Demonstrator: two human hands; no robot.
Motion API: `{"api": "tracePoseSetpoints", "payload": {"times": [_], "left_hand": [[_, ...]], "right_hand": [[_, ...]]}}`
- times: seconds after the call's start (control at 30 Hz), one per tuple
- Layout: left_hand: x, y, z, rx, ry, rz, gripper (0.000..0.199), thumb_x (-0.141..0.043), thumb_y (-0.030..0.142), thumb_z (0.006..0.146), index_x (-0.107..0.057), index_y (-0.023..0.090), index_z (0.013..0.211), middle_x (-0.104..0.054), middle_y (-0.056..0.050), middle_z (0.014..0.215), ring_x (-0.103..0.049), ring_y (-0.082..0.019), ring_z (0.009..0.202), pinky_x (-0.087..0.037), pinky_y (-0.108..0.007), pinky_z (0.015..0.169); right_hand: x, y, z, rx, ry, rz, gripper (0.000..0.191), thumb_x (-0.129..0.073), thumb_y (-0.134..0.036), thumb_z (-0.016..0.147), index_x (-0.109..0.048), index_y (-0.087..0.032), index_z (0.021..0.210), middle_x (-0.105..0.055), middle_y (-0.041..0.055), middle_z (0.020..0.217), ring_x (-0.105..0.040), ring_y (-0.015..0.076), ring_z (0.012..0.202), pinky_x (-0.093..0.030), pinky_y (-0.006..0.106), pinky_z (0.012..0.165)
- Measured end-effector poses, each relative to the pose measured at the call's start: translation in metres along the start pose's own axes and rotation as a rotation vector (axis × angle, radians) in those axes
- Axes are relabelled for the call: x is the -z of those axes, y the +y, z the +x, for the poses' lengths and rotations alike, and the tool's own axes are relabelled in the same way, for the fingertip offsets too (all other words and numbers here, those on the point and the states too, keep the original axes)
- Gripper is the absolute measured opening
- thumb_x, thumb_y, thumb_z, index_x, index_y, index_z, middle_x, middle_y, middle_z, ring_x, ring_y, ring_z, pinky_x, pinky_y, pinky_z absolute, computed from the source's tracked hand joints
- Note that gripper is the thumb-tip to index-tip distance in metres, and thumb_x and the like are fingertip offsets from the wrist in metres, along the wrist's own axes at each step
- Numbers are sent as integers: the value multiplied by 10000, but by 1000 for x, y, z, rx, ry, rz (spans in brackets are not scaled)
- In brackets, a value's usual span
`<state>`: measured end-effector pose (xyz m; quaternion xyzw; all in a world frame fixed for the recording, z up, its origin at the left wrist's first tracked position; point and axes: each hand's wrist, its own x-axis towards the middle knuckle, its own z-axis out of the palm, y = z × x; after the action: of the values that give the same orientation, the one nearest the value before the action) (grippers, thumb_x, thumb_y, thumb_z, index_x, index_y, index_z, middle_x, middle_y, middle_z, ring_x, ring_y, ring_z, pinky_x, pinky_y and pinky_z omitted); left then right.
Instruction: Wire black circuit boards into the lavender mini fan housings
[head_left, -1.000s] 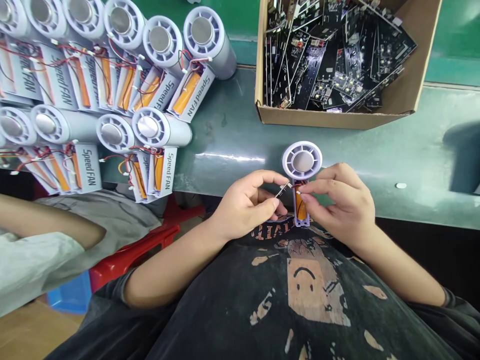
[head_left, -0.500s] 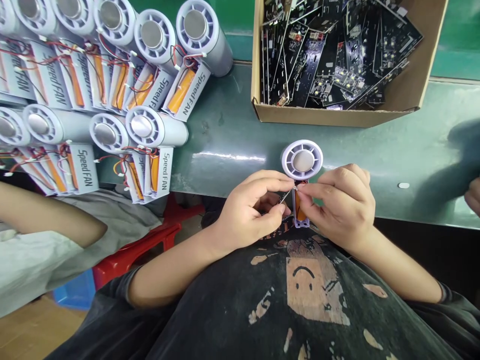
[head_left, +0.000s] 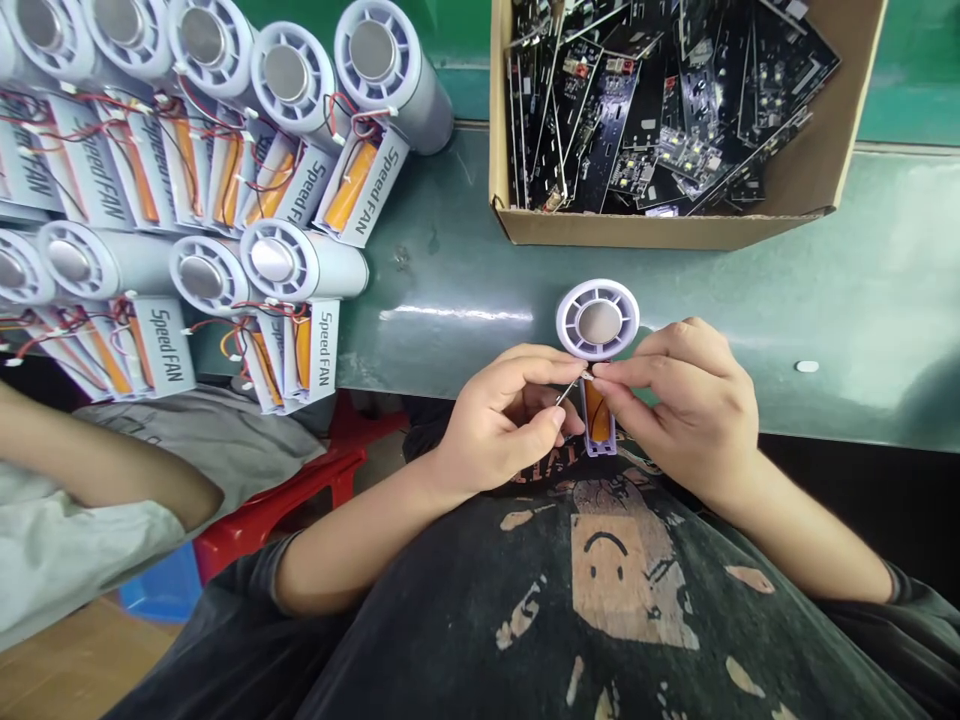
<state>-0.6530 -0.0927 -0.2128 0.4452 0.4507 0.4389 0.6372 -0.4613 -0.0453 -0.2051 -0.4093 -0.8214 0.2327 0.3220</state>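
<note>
My left hand [head_left: 510,420] is closed on a thin dark circuit board [head_left: 568,390], seen nearly edge-on between thumb and fingers. Opposite it, my right hand [head_left: 686,405] pinches a small white wire connector [head_left: 587,373] against the board's upper end. Whether the plug is seated in the board cannot be made out. Just beyond my fingertips, a handheld fan [head_left: 598,320] shows its round ribbed end with a silver disc. Its open handle points toward me, with an orange battery [head_left: 598,415] lying inside, partly behind my fingers.
A cardboard box [head_left: 667,228] full of black circuit boards stands at the back of the green table [head_left: 450,350]. Several similar fans [head_left: 341,262] with loose wires fill the left side. A small white piece [head_left: 807,367] lies to the right. Another person's arm [head_left: 112,450] is at left, near a red stool [head_left: 322,480].
The view has shifted slightly. My hands stay together at the board and connector, the right one turned a little. A person's fingers at the right edge have left the view.
</note>
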Motion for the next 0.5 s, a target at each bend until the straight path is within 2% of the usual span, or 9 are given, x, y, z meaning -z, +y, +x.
{"api": "tracePoseSetpoints", "payload": {"times": [0.23, 0.5], "left_hand": [[-3, -5, -5, -31, 32, 52, 241, -609, 191, 870, -639, 211, 1108, -586, -86, 1220, -685, -96, 714, -598, -197, 563], [-4, -7, -7, -81, -19, 3, 282, -584, 82, 849, -652, 223, 1083, -567, -44, 1139, -681, -72, 669, -594, -192, 560]], "right_hand": [[-9, -3, -8, 4, 76, -71, 128, -635, -201, 895, -672, -239, 779, -589, 4, 737, -518, 166, 685, -401, 356, 690], [-3, 2, -3, -36, -94, 108, 115, -635, -194, 898, -673, -205, 790, -604, 20, 751, -562, 176, 718, -446, 346, 674]]}}
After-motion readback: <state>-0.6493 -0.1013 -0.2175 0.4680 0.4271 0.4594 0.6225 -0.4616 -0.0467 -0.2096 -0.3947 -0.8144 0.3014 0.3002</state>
